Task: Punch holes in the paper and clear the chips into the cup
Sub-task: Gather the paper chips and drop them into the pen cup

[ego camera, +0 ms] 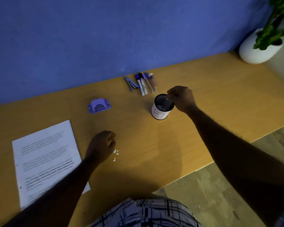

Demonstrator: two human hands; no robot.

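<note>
- The right hand (183, 99) hangs over the far rim of the cup (161, 107), fingertips pinched narrow and pointing down into the mouth; a tiny pale speck shows just below the tips, too small to say whether it is held or loose.
- The cup stands upright on the desk (203, 95), directly under those fingertips, white outside with dark handwritten letters, dark inside.
- The left hand (102, 145) rests on the desk with fingers curled in; I cannot tell whether they hold anything.
- The chips (116, 154), a small loose scatter of white dots, lie just right of the left fingertips and slightly nearer the person.
- The paper (44, 158) lies flat beside the left wrist, on its outer side; the forearm crosses its near corner.
- The punch (99, 106) sits beyond the left fingers, apart from them.
- The pens (143, 84) lie in a row beyond the right fingers, by the wall.
</note>
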